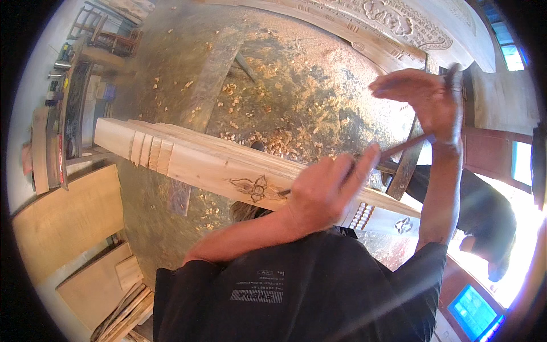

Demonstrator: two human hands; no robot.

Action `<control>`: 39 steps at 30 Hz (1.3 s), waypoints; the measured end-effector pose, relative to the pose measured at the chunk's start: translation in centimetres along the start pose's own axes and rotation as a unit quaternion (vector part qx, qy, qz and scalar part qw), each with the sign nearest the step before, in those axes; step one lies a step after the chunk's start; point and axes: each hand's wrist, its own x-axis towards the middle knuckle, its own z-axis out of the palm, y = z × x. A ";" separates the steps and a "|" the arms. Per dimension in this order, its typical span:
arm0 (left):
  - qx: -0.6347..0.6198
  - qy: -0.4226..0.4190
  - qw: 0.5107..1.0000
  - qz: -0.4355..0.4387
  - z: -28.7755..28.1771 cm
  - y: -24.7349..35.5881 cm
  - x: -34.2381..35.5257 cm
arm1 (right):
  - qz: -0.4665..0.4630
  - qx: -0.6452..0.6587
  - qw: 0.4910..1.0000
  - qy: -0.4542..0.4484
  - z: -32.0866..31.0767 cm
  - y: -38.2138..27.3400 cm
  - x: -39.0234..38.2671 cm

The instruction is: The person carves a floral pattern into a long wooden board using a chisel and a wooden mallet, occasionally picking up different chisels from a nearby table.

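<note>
Left hand (322,191) grips, partly hides the chisel (403,147) (right hand (424,100) blurred).

The left hand (320,196) holds a thin tool (403,147) by a flower (258,188) on pale wood (199,162); the right hand (430,100) is up.

The chisel (401,148) juts between the hands (322,194) (427,102), narrowing that gap.

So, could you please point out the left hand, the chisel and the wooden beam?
Left hand (323,195), head view: back of the hand.
Chisel (405,146), head view: shaft right of the hand.
Wooden beam (199,167), head view: plain stretch of its face.
</note>
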 end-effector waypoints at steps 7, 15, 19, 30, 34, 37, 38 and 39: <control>-0.003 0.041 0.999 -0.024 0.3 0.0 1.1 | -0.032 -0.007 0.998 0.051 0.4 -1.4 0.3; -0.022 0.041 0.993 -0.108 0.3 -0.8 1.1 | -0.003 -0.045 0.997 0.067 1.6 -0.4 1.9; -0.052 0.038 0.987 -0.147 -0.3 -0.7 1.5 | 0.002 -0.044 0.998 0.042 1.5 -0.3 3.0; -0.062 0.104 0.967 -0.225 -0.6 -1.6 1.5 | 0.189 -0.168 0.946 -0.201 3.0 -2.2 12.3; -0.060 0.117 0.966 -0.221 -0.5 -1.5 1.5 | 0.202 -0.123 0.959 -0.156 3.6 -3.6 13.4; -0.079 0.105 0.965 -0.226 -0.9 -1.2 1.8 | 0.144 -0.001 0.980 -0.136 3.6 -7.1 12.8; -0.079 0.109 0.964 -0.229 -0.8 -1.4 1.7 | 0.113 0.065 0.967 -0.218 3.9 -8.5 12.8; -0.070 0.118 0.962 -0.236 -0.9 -1.7 1.3 | 0.106 0.007 0.979 -0.172 5.6 -7.2 13.1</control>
